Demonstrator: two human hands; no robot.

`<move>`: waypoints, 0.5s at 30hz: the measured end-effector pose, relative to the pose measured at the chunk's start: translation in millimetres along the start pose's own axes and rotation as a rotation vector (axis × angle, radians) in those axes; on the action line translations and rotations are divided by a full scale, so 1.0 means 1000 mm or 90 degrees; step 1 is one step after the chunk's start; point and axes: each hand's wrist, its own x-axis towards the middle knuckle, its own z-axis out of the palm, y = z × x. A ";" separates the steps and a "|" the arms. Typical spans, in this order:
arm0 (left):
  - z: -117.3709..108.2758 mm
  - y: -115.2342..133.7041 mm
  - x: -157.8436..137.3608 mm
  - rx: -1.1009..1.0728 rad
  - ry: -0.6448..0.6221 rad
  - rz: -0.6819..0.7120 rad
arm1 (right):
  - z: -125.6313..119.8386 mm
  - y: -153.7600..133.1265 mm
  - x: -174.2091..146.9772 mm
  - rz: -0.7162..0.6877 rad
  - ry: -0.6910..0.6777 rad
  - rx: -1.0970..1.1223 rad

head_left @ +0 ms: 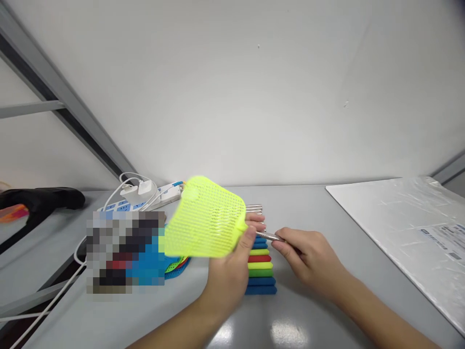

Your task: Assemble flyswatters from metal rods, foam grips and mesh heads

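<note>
A bright yellow fly swatter head (pixel 214 220), a mesh paddle, is raised above the table in front of me. My left hand (pixel 228 274) is closed on its neck, thumb in front and fingers behind, partly hidden by the mesh. My right hand (pixel 308 254) pinches a thin metal rod (pixel 267 236), which meets the neck of the swatter head. Beneath and behind my left hand lies a row of coloured handles (pixel 259 266) in blue, yellow, red and green. Several metal rods (pixel 254 207) show beyond them, partly covered by the swatter head and fingers.
Left of my hands, blue, yellow and red swatter heads (pixel 178 269) lie stacked, partly behind a pixelated patch. A power strip (pixel 169 193) with white plugs and cables is at the back left. A white wrapped panel (pixel 403 232) lies on the right of the grey table (pixel 290 315).
</note>
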 end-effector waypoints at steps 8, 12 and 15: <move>-0.025 -0.008 0.038 -0.155 0.153 -0.008 | -0.011 0.030 0.005 0.090 -0.076 -0.019; -0.013 -0.023 0.021 -0.081 0.059 -0.084 | -0.008 0.033 0.004 0.065 -0.050 -0.082; -0.004 -0.025 0.008 -0.017 -0.045 -0.097 | -0.005 0.029 0.002 0.011 -0.017 -0.113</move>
